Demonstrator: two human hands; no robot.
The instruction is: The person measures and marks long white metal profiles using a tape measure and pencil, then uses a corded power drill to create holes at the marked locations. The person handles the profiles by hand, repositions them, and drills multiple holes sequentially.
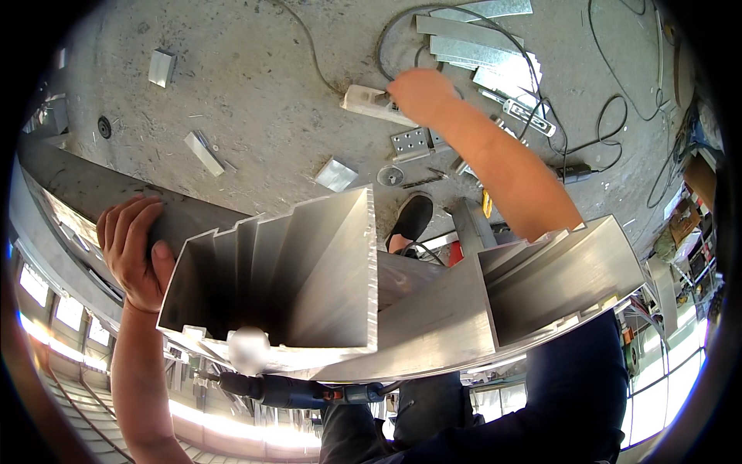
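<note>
My left hand (133,251) curls over a long grey metal beam (85,174) at the left, thumb apart from the fingers. Beside it gapes the open end of a large aluminium profile (332,271) with stepped inner walls. A second hollow aluminium profile (564,286) lies to the right, below my reaching forearm. Stretched out toward the floor, my right hand (423,94) is closed on a dark plug (382,99) at the end of a white power strip (371,107). The fingertips are partly hidden by the hand.
A dark power tool (294,391) lies along the profiles' near edge. Black cables (610,143) loop over the concrete floor at the right. Metal strips (471,42), a perforated plate (411,145), a disc (390,176) and offcuts (337,175) are scattered there. A shoe (413,216) shows between the profiles.
</note>
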